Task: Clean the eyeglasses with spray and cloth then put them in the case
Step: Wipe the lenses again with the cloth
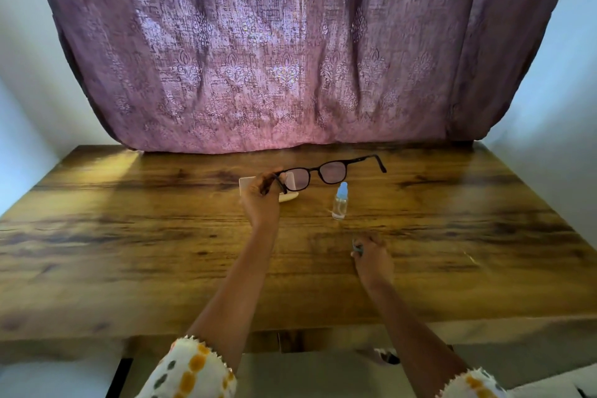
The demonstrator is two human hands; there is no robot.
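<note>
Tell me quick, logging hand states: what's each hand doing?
Left hand: closed, holding the eyeglasses by one temple.
Right hand: closed on something small and grey, unidentifiable.

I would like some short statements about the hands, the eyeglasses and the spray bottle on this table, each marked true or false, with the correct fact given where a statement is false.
1. The left hand holds the eyeglasses by one temple arm. True.
2. The spray bottle lies on its side. False: it stands upright on the wooden table.
3. The right hand is gripping the spray bottle. False: it is nearer the person than the bottle, apart from it, closed on something small and grey.
4. The eyeglasses are folded shut. False: both temple arms are open.
5. A white case lies partly hidden behind the left hand. True.
</note>
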